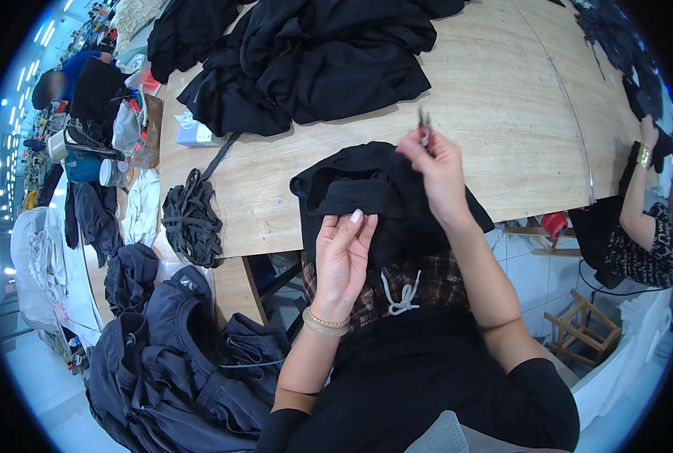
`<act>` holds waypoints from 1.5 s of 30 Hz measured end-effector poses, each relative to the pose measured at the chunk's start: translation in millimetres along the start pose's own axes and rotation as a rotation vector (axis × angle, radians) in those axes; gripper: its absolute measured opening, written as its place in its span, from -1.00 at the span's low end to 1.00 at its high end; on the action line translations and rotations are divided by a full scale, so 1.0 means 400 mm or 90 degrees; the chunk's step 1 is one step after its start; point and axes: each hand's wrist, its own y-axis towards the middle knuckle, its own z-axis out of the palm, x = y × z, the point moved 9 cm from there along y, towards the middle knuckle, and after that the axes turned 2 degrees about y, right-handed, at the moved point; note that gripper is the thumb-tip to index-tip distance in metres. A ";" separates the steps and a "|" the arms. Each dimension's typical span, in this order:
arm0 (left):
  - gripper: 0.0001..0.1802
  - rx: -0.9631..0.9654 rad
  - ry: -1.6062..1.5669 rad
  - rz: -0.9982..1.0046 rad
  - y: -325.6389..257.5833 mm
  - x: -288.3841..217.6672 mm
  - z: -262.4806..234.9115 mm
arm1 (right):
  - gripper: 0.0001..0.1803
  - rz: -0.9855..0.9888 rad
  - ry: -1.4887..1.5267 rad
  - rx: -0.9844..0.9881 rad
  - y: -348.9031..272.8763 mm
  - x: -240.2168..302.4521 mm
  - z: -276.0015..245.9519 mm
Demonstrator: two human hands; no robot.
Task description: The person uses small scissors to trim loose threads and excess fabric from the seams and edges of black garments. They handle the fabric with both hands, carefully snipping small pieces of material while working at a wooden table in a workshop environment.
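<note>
My left hand pinches the edge of a black garment between thumb and fingers. The opening of this garment faces up, and the cloth lies over the table's near edge and hangs toward my lap. Raised above its right side, my right hand is closed round small red-handled thread snips. The snips point away from me, clear of the cloth and slightly blurred. Whether their blades are apart cannot be made out.
Black garments are heaped at the far side of the wooden table. A bundle of dark straps and a tissue box lie left. Dark grey garments are piled lower left. A co-worker's arm reaches in at right, above a wooden stool.
</note>
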 end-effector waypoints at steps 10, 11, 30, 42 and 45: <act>-0.67 -0.008 -0.057 -0.025 0.010 0.003 -0.009 | -0.78 0.016 -0.079 0.151 -0.052 0.016 0.040; -0.68 -0.010 -0.063 -0.034 0.012 0.004 -0.009 | -0.77 0.010 -0.057 0.126 -0.055 0.017 0.033; -0.66 0.083 -0.209 -0.101 0.015 0.029 0.011 | -0.76 -0.084 -0.158 0.168 -0.096 0.001 0.041; -0.70 0.068 -0.213 -0.105 0.012 0.030 0.009 | -0.75 -0.101 -0.171 0.181 -0.094 0.001 0.051; -0.70 0.063 -0.205 -0.110 0.011 0.032 0.007 | -0.77 -0.118 -0.186 0.183 -0.092 0.002 0.056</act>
